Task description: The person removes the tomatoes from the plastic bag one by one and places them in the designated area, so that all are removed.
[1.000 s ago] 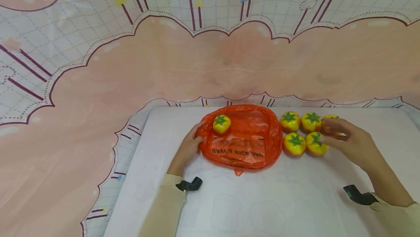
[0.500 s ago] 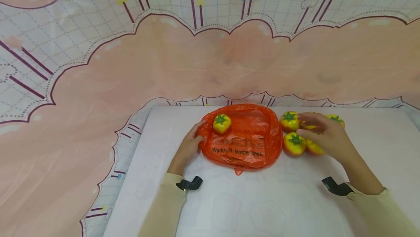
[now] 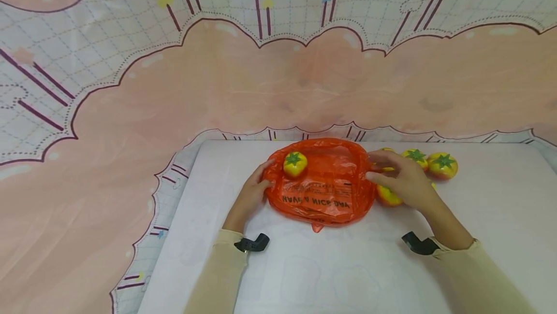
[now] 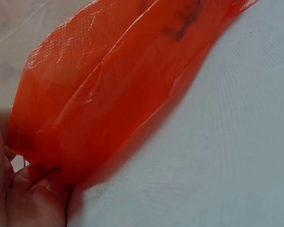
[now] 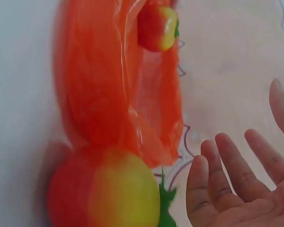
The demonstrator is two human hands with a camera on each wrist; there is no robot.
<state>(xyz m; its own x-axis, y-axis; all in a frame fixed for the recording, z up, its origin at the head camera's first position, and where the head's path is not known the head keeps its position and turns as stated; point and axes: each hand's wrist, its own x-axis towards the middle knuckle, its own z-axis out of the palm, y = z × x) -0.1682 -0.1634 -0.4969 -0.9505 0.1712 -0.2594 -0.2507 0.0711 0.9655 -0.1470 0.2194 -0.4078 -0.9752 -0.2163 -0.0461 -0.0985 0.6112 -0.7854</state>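
Observation:
An orange-red plastic bag (image 3: 332, 162) lies spread on the table, its rim rolled outward around a hollow middle. Inside it, near the left side, sits one yellow-red tomato-like fruit (image 3: 295, 164) with a green star-shaped top. My left hand (image 3: 251, 192) pinches the bag's left rim, and the left wrist view has its fingers (image 4: 38, 203) around the plastic. Over the fruits at the bag's right side hovers my right hand (image 3: 404, 178), empty, fingertips by the right rim. In the right wrist view its fingers (image 5: 236, 172) are spread, apart from a nearby fruit (image 5: 104, 189).
Several matching fruits stand in two rows right of the bag, such as the far right one (image 3: 442, 165) and a front one (image 3: 388, 195); my right hand partly covers them. The white table (image 3: 330, 265) meets a patterned cloth backdrop (image 3: 278, 87) behind.
My right hand has moved left across the fruits, from the far right one to the bag's right rim. My left hand, the bag and the fruit inside stay where they were.

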